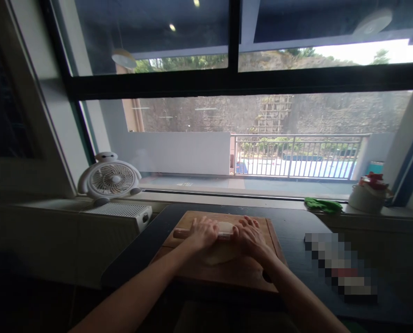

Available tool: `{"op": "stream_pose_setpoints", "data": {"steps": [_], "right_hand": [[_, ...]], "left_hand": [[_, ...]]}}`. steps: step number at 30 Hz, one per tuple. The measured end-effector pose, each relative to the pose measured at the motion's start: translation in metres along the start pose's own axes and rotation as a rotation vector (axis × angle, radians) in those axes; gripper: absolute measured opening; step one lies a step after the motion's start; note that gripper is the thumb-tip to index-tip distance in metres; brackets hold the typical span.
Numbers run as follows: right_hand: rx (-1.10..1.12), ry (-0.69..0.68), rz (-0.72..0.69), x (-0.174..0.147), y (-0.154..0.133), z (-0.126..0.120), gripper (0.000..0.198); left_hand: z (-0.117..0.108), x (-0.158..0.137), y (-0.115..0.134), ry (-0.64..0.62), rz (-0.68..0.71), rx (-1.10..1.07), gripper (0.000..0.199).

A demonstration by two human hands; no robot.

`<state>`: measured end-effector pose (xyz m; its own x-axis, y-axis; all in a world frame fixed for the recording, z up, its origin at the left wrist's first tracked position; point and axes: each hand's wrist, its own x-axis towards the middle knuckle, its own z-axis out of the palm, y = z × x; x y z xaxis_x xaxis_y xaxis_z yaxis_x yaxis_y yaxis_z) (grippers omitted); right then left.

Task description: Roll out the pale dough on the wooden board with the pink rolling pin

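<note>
A wooden rolling pin (181, 233) lies crosswise over a flat, pale sheet of dough (217, 255) on a wooden cutting board (192, 273). My left hand (205, 230) is closed over the pin left of its middle, and the pin's left end sticks out beyond it. Farther right, my right hand (250, 235) is closed over the pin too, hiding that end. Between the hands a short stretch of the pin shows. Dough is visible both beyond the pin and on its near side, partly covered by my hands and forearms.
The board rests on a dark table (297, 226) under a window. A white fan (114, 179) stands at the left by a heater (123, 210). On the sill at right are a green cloth (322, 204) and a pale container (368, 196) with a red top. A blurred-out item (341, 268) lies right of the board.
</note>
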<state>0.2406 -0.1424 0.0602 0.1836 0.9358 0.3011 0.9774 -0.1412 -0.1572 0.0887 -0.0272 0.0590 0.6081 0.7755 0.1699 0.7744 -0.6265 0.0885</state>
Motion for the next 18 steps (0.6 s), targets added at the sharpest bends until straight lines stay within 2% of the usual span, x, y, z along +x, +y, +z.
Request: {"op": "stream_pose_setpoints", "data": {"steps": [4, 7, 12, 18], "right_hand": [[0.022, 0.067, -0.047, -0.034, -0.010, 0.003, 0.044], [0.044, 0.083, -0.061, -0.035, -0.010, 0.006, 0.044], [0.019, 0.019, 0.009, 0.003, -0.001, 0.008, 0.051], [0.015, -0.062, 0.049, 0.046, 0.018, 0.014, 0.041]], "left_hand": [[-0.002, -0.036, -0.001, 0.092, 0.145, 0.010, 0.046], [-0.002, -0.040, -0.002, 0.111, 0.181, 0.008, 0.046], [-0.005, -0.005, 0.003, 0.060, 0.072, 0.011, 0.046], [-0.004, 0.043, -0.001, -0.038, -0.027, -0.022, 0.044]]}}
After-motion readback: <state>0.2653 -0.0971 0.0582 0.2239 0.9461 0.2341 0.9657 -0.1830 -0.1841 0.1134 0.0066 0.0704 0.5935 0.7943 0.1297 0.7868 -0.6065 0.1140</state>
